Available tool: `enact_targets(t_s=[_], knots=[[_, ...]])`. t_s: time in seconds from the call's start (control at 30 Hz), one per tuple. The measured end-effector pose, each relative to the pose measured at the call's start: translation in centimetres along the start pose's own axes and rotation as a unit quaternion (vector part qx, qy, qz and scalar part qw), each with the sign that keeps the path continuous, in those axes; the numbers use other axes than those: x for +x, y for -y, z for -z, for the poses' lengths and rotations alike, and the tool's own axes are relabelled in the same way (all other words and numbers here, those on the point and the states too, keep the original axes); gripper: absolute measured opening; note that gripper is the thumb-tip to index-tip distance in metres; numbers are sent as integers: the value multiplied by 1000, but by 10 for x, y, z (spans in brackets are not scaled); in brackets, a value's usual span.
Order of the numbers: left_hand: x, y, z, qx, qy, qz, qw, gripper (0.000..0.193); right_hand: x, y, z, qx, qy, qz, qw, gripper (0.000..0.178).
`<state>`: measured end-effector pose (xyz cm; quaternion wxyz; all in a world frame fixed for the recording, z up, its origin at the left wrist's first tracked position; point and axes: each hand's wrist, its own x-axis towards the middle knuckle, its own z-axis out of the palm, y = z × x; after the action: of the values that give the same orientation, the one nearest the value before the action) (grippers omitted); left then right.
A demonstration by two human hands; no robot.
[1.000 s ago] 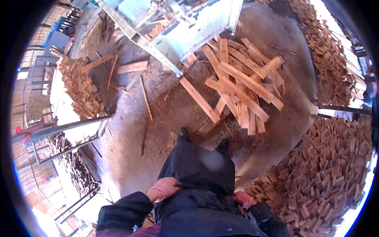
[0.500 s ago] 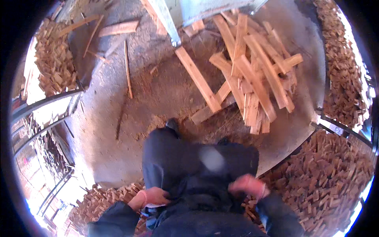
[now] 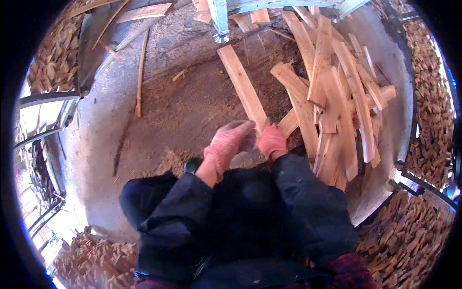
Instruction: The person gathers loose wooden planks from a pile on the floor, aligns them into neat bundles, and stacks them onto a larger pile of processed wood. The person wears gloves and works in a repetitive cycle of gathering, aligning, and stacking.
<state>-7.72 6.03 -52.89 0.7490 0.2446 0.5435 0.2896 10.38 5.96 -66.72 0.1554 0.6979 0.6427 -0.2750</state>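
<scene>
In front of me a long, narrow wooden board [image 3: 241, 84] lies on the dusty floor, its far end close to a pale metal leg. My right hand [image 3: 272, 141], in a pinkish glove, closes around the board's near end at its right side. Just left of that end is my left hand [image 3: 227, 145], gloved alike. Its fingers stretch toward the board and are apart, with the tips slightly blurred; I see nothing held in it. Right of my hands lies a loose heap of wooden boards [image 3: 332, 96], crossing one another at various angles.
A pale blue metal leg with a round foot [image 3: 220, 36] stands beyond the board. Thin strips [image 3: 142, 77] and sawdust [image 3: 175, 161] lie to the left. Large piles of short wood pieces [image 3: 409, 241] sit behind metal rails [image 3: 48, 98] around the floor's edges.
Both hands have moved from beside my lap forward to the board's near end, and the right has taken hold of it. My view has shifted, and my upper body leans farther forward.
</scene>
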Motion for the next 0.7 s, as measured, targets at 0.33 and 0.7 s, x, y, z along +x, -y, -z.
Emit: enact_targets(t_s=[0.33, 0.7], knots=[[60, 151, 22, -153, -118, 135, 972, 71, -75, -3, 13, 132, 172, 1, 976, 100], [74, 191, 39, -19, -159, 89, 983, 55, -55, -228, 124, -49, -186, -130, 973, 111]])
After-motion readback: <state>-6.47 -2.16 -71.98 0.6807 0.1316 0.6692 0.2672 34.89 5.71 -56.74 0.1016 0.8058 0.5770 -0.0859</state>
